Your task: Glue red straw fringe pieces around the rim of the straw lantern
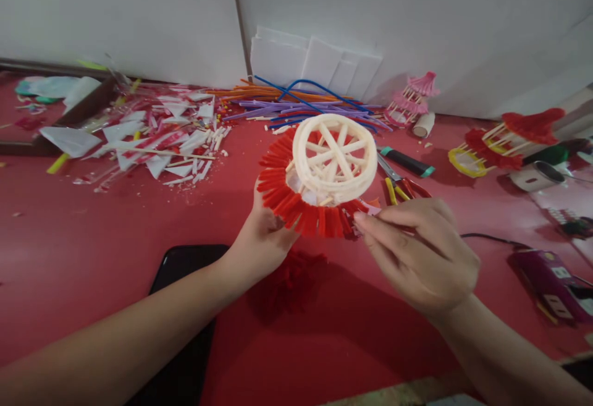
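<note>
Over the table is a craft model with a white fuzzy spoked ring (334,186) above a fringe of red pipe-cleaner pieces (296,211). Thin pale sticks show between the two layers. My left hand (266,242) grips the model from the left and below; its fingertips are hidden behind the fringe. At the right edge of the fringe, my right hand (421,251) is closed in a pinch on a red strip. A small pinkish scrap (372,208) shows just behind those fingers. Below the model lies a bunch of loose red pieces (291,279), partly in shadow.
Scissors (391,174), red-and-yellow pliers (393,193) and a black-and-green cutter (407,162) lie behind my right hand. Coloured pipe cleaners (296,109) and scraps (157,134) line the back. Another red model (509,140) and a purple glue-gun-like device (549,285) sit right. A black phone-like slab (185,332) lies under my left arm.
</note>
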A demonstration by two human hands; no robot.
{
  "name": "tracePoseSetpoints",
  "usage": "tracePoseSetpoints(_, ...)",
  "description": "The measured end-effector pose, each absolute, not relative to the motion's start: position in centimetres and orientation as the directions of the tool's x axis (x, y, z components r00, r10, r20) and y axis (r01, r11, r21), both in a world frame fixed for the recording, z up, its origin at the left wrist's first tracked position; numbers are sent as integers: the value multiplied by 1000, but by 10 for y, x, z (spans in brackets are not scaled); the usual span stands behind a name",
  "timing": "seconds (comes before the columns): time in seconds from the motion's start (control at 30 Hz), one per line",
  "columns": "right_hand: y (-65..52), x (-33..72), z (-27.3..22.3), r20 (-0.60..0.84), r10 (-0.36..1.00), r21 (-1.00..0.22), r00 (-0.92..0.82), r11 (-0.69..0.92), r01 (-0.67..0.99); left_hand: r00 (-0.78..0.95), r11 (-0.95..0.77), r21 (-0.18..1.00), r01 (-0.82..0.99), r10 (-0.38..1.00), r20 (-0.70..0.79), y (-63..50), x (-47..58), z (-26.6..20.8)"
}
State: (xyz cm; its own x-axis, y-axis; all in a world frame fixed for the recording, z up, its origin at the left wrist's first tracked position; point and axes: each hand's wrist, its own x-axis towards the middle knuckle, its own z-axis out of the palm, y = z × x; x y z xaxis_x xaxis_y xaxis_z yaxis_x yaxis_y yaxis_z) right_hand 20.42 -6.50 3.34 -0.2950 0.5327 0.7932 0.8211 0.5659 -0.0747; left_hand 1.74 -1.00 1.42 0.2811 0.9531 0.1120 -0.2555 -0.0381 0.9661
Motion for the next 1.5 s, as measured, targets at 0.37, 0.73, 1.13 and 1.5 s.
tracePoseSetpoints(0.37,-68,202,36,792,516,-18,-326,554,833,349,22,959,-281,934,80,-10,20,21)
tracePoseSetpoints(0.73,-64,204,30,763,563,-83,-316,571,817,316,40,960,-278,947,52,-9,17,9)
tracePoseSetpoints(1.13,-57,193,7,177,699,-182,-693,715,675,98,65,907,-416,995,-26,-3,17,-1)
tracePoseSetpoints(1.5,-59,189,5,188,692,-294,-697,717,632,129,54,894,-445,992,4,-3,18,3)
